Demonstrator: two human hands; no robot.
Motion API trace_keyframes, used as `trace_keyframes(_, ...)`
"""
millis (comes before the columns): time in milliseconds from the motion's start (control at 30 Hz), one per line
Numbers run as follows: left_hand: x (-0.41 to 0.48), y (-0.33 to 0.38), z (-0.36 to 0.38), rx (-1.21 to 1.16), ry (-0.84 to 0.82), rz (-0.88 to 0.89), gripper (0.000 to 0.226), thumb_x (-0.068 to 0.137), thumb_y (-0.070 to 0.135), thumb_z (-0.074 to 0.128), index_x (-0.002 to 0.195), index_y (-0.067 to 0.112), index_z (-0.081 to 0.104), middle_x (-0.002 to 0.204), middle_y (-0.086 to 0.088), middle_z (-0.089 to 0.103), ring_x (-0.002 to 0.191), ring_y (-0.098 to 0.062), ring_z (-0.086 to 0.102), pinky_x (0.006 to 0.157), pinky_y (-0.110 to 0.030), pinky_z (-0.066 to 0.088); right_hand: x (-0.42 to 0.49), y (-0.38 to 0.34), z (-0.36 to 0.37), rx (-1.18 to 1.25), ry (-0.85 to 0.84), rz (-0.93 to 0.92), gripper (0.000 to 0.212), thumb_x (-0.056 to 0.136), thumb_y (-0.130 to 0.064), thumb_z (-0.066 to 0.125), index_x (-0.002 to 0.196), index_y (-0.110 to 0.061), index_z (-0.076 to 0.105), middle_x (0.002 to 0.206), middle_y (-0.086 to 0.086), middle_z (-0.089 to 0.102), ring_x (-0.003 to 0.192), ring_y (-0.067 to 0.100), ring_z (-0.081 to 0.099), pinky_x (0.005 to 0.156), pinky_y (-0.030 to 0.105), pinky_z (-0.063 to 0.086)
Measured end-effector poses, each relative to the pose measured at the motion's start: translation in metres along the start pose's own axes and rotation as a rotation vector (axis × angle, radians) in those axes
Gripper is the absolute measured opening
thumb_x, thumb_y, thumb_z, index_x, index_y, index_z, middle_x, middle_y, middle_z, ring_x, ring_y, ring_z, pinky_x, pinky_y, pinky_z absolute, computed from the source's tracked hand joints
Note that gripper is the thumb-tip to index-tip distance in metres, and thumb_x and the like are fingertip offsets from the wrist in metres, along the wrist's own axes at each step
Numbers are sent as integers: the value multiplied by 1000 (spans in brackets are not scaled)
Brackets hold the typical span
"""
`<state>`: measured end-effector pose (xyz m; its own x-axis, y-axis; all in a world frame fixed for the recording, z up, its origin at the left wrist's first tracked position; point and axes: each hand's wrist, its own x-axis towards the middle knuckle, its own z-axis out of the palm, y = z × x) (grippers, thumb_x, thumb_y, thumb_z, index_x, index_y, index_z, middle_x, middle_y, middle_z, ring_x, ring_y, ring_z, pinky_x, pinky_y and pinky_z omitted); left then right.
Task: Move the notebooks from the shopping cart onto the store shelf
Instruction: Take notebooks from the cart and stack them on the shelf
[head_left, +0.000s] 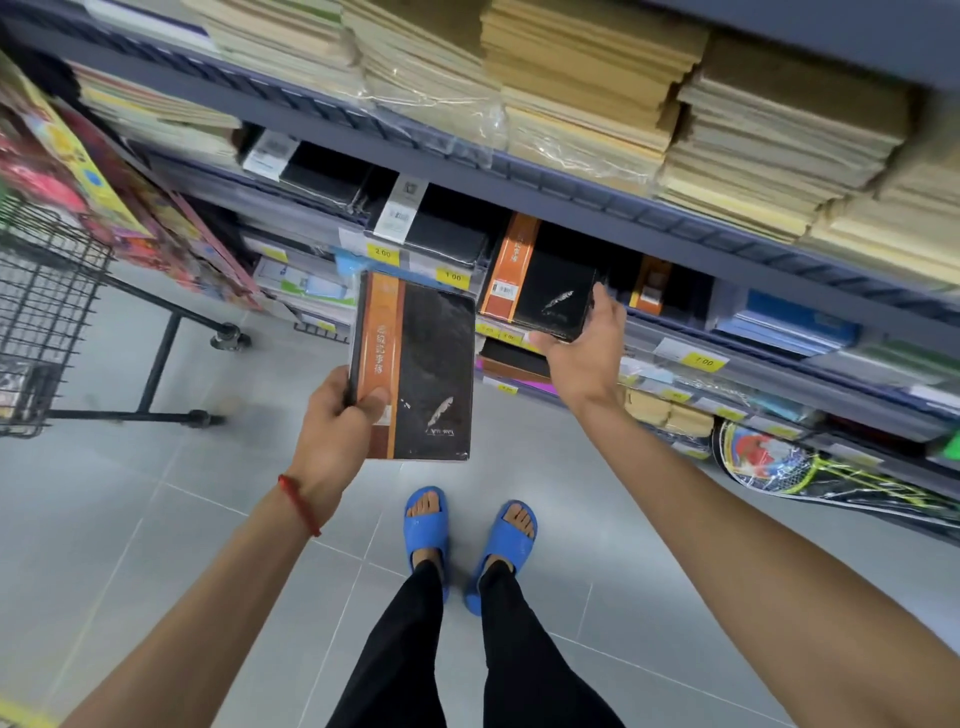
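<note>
Notebook (545, 291) gripped by the right hand (587, 353) sits at the store shelf (670, 332) edge. The left hand (337, 415) holds a second notebook (421, 364), still unplaced. What remains in the shopping cart (52, 291) cannot be told.

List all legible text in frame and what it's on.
"2.00": left yellow tag, shelf edge.
"1.00": middle yellow tag, shelf edge.
"1.00": right yellow tag, shelf edge.
Unreadable: characters on the notebook in the left hand and second notebook in the right hand; white barcode labels; other yellow tags.
</note>
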<state>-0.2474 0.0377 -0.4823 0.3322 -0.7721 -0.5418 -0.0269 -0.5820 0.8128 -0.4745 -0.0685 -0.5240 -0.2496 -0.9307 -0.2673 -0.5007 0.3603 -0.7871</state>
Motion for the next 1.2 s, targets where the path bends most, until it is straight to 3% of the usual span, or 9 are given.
trace_keyframes(200, 17, 17, 25, -23, -149, 8, 22, 96, -1, 52, 94, 17, 65, 63, 17, 67, 57, -3, 63, 46, -20, 51, 4, 14, 3, -53, 42, -8, 95, 68, -35, 90, 147, -20, 39, 144, 0, 44, 135, 21, 45, 113, 43, 41)
trace_keyframes(333, 42, 25, 52, -18, -232, 47, 23, 96, -1, 53, 96, 17, 66, 69, 14, 67, 63, -1, 62, 53, -18, 50, 1, 24, -3, -89, 56, -49, 92, 75, -19, 86, 151, -17, 34, 147, 1, 41, 139, 19, 36, 115, 35, 36)
trace_keyframes(467, 64, 28, 78, -55, -229, 39, 20, 96, 4, 58, 95, 24, 61, 79, 10, 67, 71, -4, 62, 59, -20, 49, -3, 36, -8, -41, -17, -50, 85, 86, -2, 71, 156, -19, 26, 155, -1, 31, 142, 22, 36, 111, 42, 43)
trace_keyframes(667, 86, 32, 102, -21, -143, 189, 30, 89, 9, 69, 109, 19, 49, 96, 7, 62, 85, -11, 64, 77, -33, 53, -1, 42, -10, 119, -45, -41, 75, 87, 23, 46, 153, -10, 34, 151, 1, 34, 131, 20, 48, 81, 17, 56)
trace_keyframes(733, 90, 33, 102, 39, -130, 227, 35, 79, 26, 80, 105, 28, 56, 102, 4, 64, 94, -20, 66, 85, -39, 56, 0, 45, -8, 183, -55, -62, 74, 86, 26, 45, 151, -8, 36, 151, 0, 34, 131, 21, 49, 88, 17, 55)
trace_keyframes(833, 91, 27, 95, 228, -215, 244, 76, 52, 55, 91, 119, 35, 60, 124, -6, 61, 111, -19, 64, 90, -38, 58, 3, 51, -8, 192, -72, -86, 73, 87, 25, 45, 151, -10, 38, 153, -2, 33, 134, 17, 48, 100, 23, 51)
trace_keyframes(933, 81, 27, 87, 312, -376, 284, 82, 57, 13, 94, 128, 24, 56, 116, -2, 65, 95, 4, 63, 73, -9, 52, 4, 57, -8, 137, -88, -110, 75, 87, 22, 46, 152, -16, 38, 156, -4, 34, 144, 15, 37, 112, 38, 43)
trace_keyframes(1000, 77, 28, 85, 325, -422, 332, 83, 57, -5, 90, 129, 19, 55, 111, -3, 66, 87, 5, 62, 66, -7, 49, 4, 56, -8, 125, -84, -125, 73, 88, 20, 48, 151, -16, 40, 156, -4, 36, 146, 15, 33, 115, 43, 39)
trace_keyframes(1200, 86, 23, 95, 422, -330, 444, 97, 51, 28, 91, 138, 32, 48, 120, 2, 59, 113, -21, 58, 92, -41, 56, 11, 58, -12, 98, -102, -75, 74, 88, 18, 42, 151, -21, 40, 154, -6, 42, 145, 9, 34, 118, 34, 35)
